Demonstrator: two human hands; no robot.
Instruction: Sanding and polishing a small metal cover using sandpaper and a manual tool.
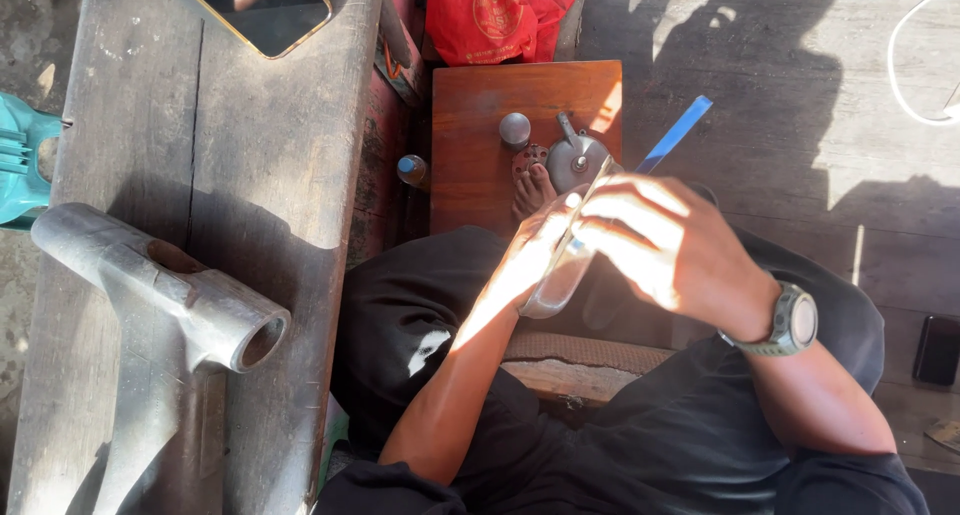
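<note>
Sunlit wooden planks underfoot, with a weathered grey wooden bench [260, 155] along the left side, bearing a heavy grey cast-metal tubular part [160, 285] and a gold-rimmed dark phone [255, 5]. Ahead of the knees, a small reddish-brown wooden board [470, 125] carrying a round grey metal knob [514, 130] and a silvery domed metal cover [578, 160], bare toes [535, 188] resting on its near edge. Beyond it, a crumpled red cloth bag [495, 15].

Held over the lap, between both hands: a curved shiny metal piece [555, 290]. Left hand [535, 250] cupped under it, fingers closed around its upper part. Right hand [670, 245], with a grey wristwatch [795, 320], laid over the top, fingers curled together on a long flat blue strip [680, 130] that looks like a file.

Judged as filing or smoothing. For a clean result:
- Brace the left forearm against the thigh to stop the piece rocking.
- Keep the strip flat to the surface.
- Use long, even strokes rather than short dabs.
- Turn the work toward the light often.

Hard to make out:
- The working end of the strip, hidden under the right palm.
- The contact point on the metal, washed out by glare.
- The true shape of the piece, partly covered by fingers.
- The phone and the bench, cut off at the frame's edge.
</note>
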